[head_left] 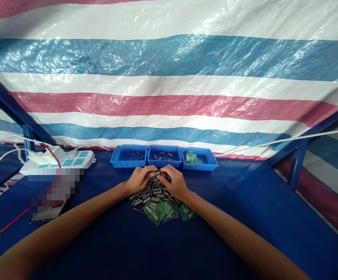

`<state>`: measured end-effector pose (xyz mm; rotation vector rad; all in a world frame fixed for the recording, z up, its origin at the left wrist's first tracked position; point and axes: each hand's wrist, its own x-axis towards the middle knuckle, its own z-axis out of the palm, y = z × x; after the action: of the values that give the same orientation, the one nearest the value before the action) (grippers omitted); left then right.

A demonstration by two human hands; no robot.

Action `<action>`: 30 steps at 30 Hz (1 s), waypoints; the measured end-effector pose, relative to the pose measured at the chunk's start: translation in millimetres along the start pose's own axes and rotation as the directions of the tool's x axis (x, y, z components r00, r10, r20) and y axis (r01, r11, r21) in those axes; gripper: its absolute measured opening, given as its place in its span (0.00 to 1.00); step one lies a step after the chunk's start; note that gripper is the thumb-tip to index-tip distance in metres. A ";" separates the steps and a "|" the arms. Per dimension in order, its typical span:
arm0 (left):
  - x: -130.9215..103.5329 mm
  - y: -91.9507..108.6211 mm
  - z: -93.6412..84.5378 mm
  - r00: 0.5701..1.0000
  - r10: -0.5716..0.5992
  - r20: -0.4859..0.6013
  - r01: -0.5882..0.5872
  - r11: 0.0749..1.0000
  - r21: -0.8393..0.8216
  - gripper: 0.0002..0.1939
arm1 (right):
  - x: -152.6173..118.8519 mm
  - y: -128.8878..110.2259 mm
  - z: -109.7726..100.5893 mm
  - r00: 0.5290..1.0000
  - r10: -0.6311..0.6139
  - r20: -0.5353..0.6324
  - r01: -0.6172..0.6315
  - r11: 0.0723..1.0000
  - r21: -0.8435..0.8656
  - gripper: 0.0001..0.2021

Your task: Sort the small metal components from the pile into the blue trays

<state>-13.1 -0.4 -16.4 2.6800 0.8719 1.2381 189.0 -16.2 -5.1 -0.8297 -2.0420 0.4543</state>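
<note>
My left hand [140, 179] and my right hand [175, 182] meet above a heap of loose parts, fingers closed and fingertips nearly touching. Between them is a small grey metal piece [157, 173], partly covered by the fingers. Beneath lies the pile of dark grey metal blocks and thin pins [147, 195], its far side hidden by my hands. Small clear green bags [157, 213] with light-coloured parts inside lie against the near edge of the pile.
Three blue bins stand in a row beyond my hands: the left bin [128, 165] holds thin pins, the middle bin [163, 164] several grey pieces, the right bin [201, 167] green bags. A white power strip [90, 158] with cables and a blurred flat object [48, 214] lie left.
</note>
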 end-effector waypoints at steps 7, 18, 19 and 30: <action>1.3 2.3 -1.4 0.999 -0.042 0.015 0.041 0.999 0.003 0.12 | 0.7 -1.8 -1.3 0.994 -0.101 0.049 0.103 0.994 -0.039 0.10; 13.1 13.2 -7.5 0.998 0.001 0.065 -0.001 1.000 -0.012 0.10 | 1.9 1.5 1.3 0.997 -0.074 -0.008 0.074 0.997 -0.020 0.17; 13.7 13.9 -8.0 0.997 0.007 0.082 -0.006 1.000 -0.012 0.10 | 1.9 1.5 1.2 0.998 -0.065 -0.009 0.064 0.998 -0.024 0.18; 10.0 10.7 -7.1 0.994 -0.040 0.104 0.039 0.999 0.008 0.14 | -0.6 -1.5 -1.3 0.996 -0.058 0.066 0.060 0.998 -0.036 0.10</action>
<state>-8.0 -5.4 -1.7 2.6903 0.9113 1.0782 189.7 -17.6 -3.8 -0.7842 -2.1350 0.4149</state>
